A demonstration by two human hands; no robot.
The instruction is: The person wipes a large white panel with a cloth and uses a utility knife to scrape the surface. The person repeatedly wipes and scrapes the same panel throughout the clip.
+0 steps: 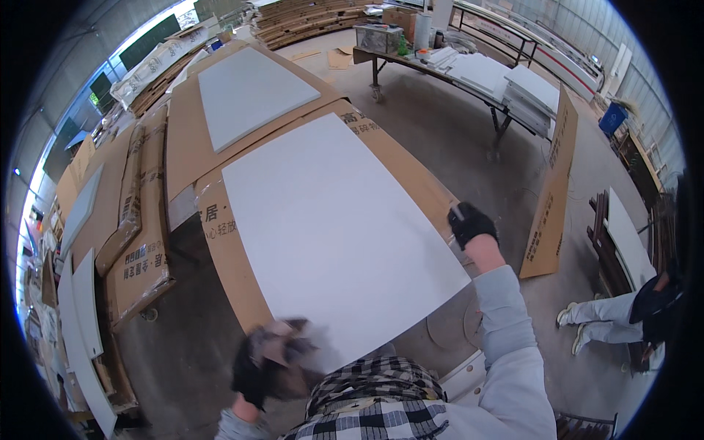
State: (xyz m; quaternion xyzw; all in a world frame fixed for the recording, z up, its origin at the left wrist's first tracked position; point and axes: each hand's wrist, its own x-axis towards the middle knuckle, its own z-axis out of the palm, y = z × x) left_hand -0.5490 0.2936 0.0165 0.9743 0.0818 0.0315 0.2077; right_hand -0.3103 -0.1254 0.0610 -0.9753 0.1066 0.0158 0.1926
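Note:
A large white panel lies flat before me on cardboard that covers a work table. My left hand, in a black glove, is blurred by motion at the panel's near left corner. It grips a crumpled brownish cloth, whose outline is smeared. On the right, my right hand, also black-gloved, is bent at the cardboard's edge beside the panel. A small pale bit shows at its fingers; whether it holds anything is unclear.
Beyond lies another white panel on cardboard. A wheeled bench bears stacked white boards. A cardboard sheet leans upright at right. Another person stands at far right. Cardboard-wrapped packs are at left.

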